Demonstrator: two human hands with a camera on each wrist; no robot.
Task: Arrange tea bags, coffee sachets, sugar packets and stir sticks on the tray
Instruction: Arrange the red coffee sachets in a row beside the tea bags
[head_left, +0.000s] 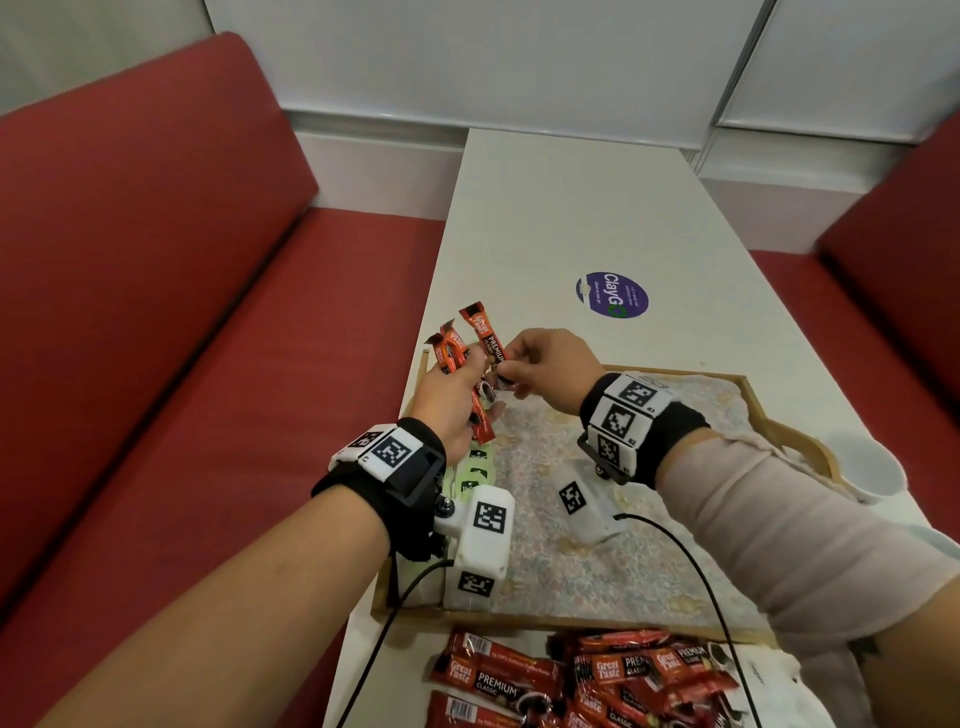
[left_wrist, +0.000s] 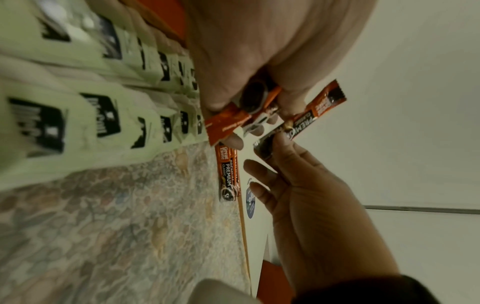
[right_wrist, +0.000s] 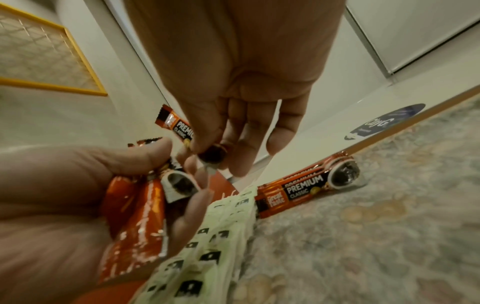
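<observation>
tea bags (right_wrist: 228, 224) already lined in rows along tray (head_left: 571, 621) left edge; some coffee sachets (right_wrist: 303, 187) laid at far left corner. more sachets (head_left: 587, 675) were still piled on table near tray's near edge; sugar, stir sticks not seen. left hand (head_left: 449, 410) gripped small bunch of sachets; right hand (head_left: 550, 371) pinched one sachet (head_left: 487, 338) by its end above that corner. sachets were narrow, red-orange, glossy, black-printed.

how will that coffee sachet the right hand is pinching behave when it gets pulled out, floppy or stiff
The coffee sachet probably stays fairly stiff: pinched at one end by the right hand, it stands straight. Its glossy wrapper likely makes it slippery. It looks light, since the left hand holds several at once.
</observation>
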